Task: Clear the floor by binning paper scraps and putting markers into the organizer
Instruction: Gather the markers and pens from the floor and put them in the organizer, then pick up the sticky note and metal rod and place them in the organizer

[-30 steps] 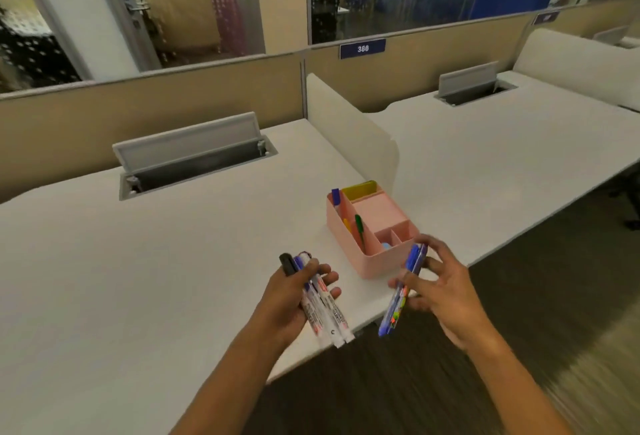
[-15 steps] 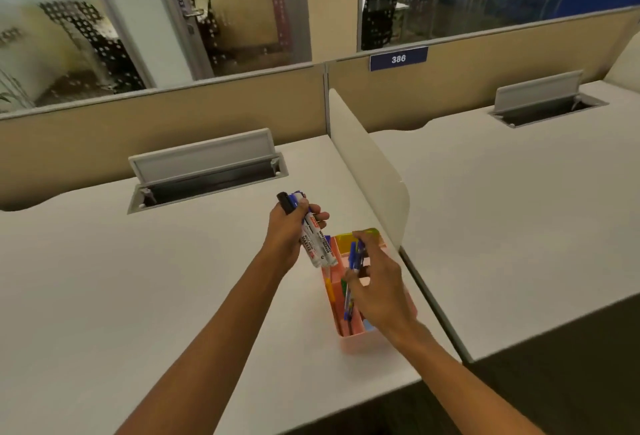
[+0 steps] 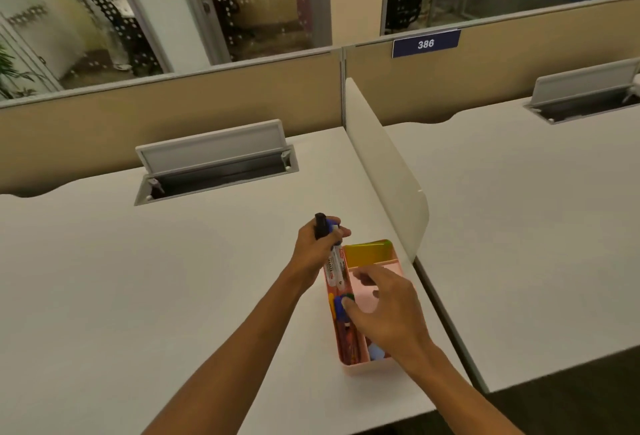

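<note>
A pink organizer (image 3: 360,367) stands on the white desk (image 3: 138,278) beside the divider. Its long left compartment holds several markers, among them a blue-capped marker (image 3: 339,308). My right hand (image 3: 388,313) hovers over the organizer with fingers spread and nothing in it; its thumb tip is at the blue cap. My left hand (image 3: 313,244) is closed on a bundle of white markers (image 3: 334,263) with black and blue caps. The bundle is tilted, its lower ends over the organizer's back left corner. No paper scraps are in view.
A low white divider panel (image 3: 384,164) separates this desk from the desk to the right. Open cable flaps (image 3: 214,161) sit at the back of each desk. The desk's front edge is close below the organizer, with dark floor (image 3: 571,410) at the lower right.
My right hand has let the blue marker go into the organizer's long compartment and opened its fingers. My left hand with its marker bundle has stayed at the organizer's back left corner.
</note>
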Demonstrator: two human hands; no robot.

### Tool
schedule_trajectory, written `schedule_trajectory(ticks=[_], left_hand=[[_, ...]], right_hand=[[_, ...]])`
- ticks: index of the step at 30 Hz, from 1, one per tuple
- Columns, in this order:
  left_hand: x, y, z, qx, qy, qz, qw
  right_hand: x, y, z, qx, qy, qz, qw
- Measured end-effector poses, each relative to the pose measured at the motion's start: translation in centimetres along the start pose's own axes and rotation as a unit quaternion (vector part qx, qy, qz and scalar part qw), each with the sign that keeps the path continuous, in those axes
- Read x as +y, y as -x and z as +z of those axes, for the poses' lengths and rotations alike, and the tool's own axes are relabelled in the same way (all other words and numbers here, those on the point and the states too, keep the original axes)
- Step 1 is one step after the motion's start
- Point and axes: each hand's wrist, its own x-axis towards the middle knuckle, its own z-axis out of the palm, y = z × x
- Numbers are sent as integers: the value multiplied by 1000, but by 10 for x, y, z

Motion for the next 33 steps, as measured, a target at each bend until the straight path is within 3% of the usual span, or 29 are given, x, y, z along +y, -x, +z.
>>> schedule_trajectory(ticks=[4, 11, 16, 22, 33], left_hand=[[-9, -4, -2, 25, -44, 43, 998], [-5, -11, -13, 102, -15, 87, 991], [-10, 11, -40, 165, 21, 91, 982], [-28, 95, -83, 205, 69, 60, 974], [-121, 286, -198, 230, 106, 26, 967]], right_hand=[[3, -13, -19, 50, -29, 21, 998], [5, -28, -43, 94, -111, 34, 989], [-2, -25, -42, 59, -150, 14, 987], [-35, 8, -4, -28, -170, -23, 985], [-92, 169, 114, -85, -166, 1, 982]])
